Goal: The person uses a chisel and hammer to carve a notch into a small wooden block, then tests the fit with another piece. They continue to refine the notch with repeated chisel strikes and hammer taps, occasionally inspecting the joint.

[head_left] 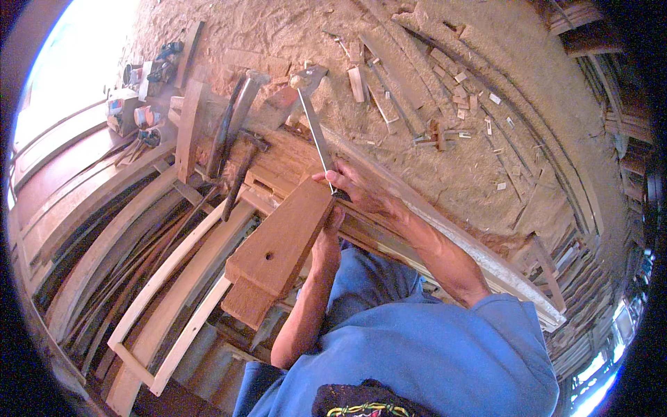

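A tapered reddish-brown wooden block [285, 240] with a round dark hole lies at a slant in front of me. My left hand [326, 243] is closed at its right edge, partly hidden under the wood. At the block's far end my right hand [358, 186] pinches a long thin metal blade [315, 131], like that of a ruler or square. Its near end meets the block's corner, and the rest sticks out away from me. A small dark part shows under the right fingers; I cannot make out what it is.
Left of the block lie a hammer [240, 177] and pale curved wooden frames [187, 271]. An axe-like tool head [310, 78] rests beyond the blade. A long pale beam [445, 215] runs along my right side. Sawdust and wood offcuts [462, 97] cover the ground.
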Motion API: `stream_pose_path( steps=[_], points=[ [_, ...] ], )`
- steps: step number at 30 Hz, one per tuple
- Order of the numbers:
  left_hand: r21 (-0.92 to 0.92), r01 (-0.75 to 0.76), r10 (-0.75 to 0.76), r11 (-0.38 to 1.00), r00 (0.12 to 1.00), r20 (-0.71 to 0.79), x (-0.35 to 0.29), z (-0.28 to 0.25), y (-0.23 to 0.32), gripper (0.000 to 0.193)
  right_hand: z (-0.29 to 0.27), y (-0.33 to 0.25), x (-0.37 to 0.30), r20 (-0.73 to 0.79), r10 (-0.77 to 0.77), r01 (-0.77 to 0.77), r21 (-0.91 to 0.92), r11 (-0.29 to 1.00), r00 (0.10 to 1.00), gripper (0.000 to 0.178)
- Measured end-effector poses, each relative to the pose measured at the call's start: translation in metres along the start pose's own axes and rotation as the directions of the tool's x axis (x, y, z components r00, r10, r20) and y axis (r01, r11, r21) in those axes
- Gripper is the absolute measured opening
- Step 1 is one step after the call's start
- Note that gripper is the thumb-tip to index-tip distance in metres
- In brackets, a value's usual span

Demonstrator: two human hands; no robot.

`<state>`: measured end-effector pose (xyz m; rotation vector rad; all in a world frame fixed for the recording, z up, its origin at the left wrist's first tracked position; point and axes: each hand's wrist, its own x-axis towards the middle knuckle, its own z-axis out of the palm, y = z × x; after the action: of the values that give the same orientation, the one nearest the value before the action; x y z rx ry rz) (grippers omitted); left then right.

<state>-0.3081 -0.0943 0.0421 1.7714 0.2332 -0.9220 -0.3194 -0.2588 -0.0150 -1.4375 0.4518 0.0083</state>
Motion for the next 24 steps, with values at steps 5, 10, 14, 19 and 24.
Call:
stream_pose_path(
  steps=[5, 10, 14, 19, 24],
  points=[
    [0.087, 0.047, -0.042, 0.995, 0.998, -0.056, -0.005, 0.003, 0.009, 0.047, 0.002, 0.003, 0.006, 0.047, 0.073, -0.077, 0.09, 0.993, 0.996, 0.063],
    [-0.136, 0.068, -0.078, 0.988, 0.995, -0.068, -0.006, 0.01, 0.013, 0.045, -0.004, -0.008, -0.002, 0.134, 0.055, -0.083, 0.219, 0.972, 0.989, 0.063],
    [-0.128, -0.007, -0.004, 0.992, 0.996, -0.089, -0.001, 0.012, 0.009, 0.046, -0.002, -0.012, -0.007, 0.119, 0.106, -0.136, 0.284, 0.949, 0.987, 0.057],
    [-0.027, 0.015, -0.014, 1.0, 0.999, 0.029, 0.002, 0.004, 0.008, 0.058, -0.014, -0.02, -0.017, 0.167, 0.057, -0.095, 0.235, 0.967, 0.984, 0.055],
    [-0.093, -0.01, 0.019, 0.996, 0.995, 0.095, 0.001, 0.004, 0.012, 0.052, -0.019, -0.03, -0.031, 0.146, 0.059, -0.094, 0.247, 0.965, 0.988, 0.062]
  ],
)
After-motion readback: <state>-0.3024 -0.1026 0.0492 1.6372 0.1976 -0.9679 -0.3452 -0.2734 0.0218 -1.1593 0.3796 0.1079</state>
